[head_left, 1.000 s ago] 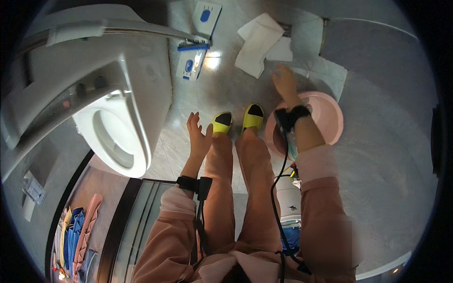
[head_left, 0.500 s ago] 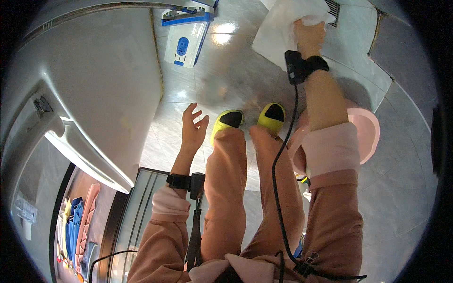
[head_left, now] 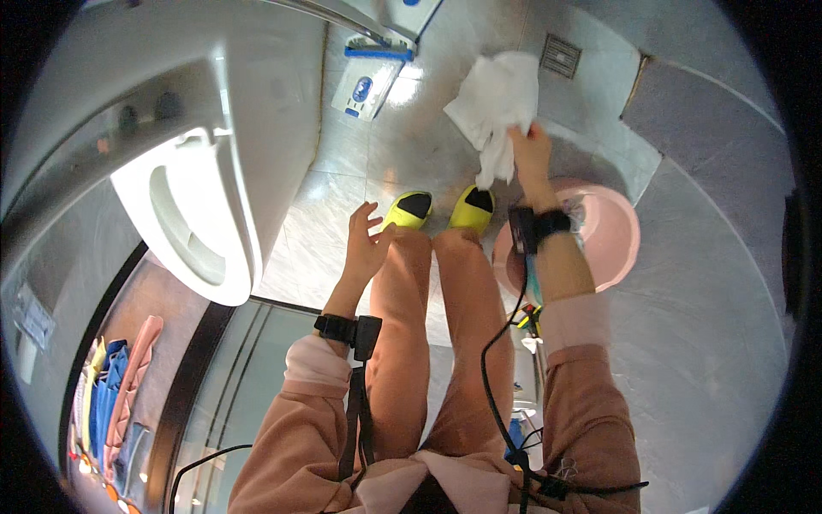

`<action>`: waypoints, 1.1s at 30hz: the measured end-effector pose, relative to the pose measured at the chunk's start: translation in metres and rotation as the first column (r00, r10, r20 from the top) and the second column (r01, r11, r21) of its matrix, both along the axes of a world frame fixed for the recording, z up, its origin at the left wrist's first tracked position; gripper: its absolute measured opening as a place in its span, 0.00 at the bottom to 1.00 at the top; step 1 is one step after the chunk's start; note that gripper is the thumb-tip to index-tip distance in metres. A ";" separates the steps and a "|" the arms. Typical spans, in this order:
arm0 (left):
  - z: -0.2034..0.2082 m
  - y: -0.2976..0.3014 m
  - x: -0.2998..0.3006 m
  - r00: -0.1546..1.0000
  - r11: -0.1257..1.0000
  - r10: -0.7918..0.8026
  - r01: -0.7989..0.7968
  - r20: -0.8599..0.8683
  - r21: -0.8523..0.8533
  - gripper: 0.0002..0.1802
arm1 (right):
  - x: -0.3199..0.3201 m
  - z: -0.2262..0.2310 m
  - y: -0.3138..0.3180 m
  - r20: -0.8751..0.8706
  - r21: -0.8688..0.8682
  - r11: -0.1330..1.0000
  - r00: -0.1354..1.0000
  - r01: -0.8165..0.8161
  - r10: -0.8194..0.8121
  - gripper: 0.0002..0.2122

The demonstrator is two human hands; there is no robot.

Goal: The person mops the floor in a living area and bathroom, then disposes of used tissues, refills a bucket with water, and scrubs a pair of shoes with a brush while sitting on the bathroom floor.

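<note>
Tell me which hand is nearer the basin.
Right. The right hand, holding the cloth, is just past the far left edge of the basin, forearm over it; the left hand is well off to the basin's left.

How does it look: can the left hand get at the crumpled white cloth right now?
Probably yes: the left hand looks empty and loosely open, and nothing seems to block the way to the crumpled white cloth, which the right hand grips. A stretch forward and rightward seems needed.

Grey tiled floor (head_left: 411,147), yellow slippers (head_left: 465,215) on it, pink basin (head_left: 615,233) alongside
</note>
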State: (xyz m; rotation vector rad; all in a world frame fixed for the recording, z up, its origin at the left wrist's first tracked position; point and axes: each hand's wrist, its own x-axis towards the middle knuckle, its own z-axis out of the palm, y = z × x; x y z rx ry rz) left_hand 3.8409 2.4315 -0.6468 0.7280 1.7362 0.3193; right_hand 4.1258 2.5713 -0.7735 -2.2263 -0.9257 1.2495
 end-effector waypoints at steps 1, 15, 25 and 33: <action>0.016 0.000 0.003 1.000 1.000 0.024 -0.024 0.000 0.018 0.29 | 0.002 0.030 -0.008 -0.006 -0.023 0.999 1.000 0.027 -0.027 0.12; 0.257 -0.027 -0.060 0.960 0.953 0.247 -0.215 -0.132 0.213 0.22 | -0.071 0.372 -0.014 -0.245 0.139 0.964 0.936 -0.226 0.255 0.14; 0.371 -0.127 -0.179 0.761 0.761 0.624 -0.540 -0.177 0.359 0.22 | -0.207 0.554 0.013 -0.402 0.289 0.833 0.730 -0.472 0.553 0.20; 0.384 -0.201 -0.278 0.682 0.670 0.718 -0.623 -0.138 0.403 0.21 | -0.410 0.625 0.015 -0.350 0.314 0.771 0.687 -0.555 0.637 0.20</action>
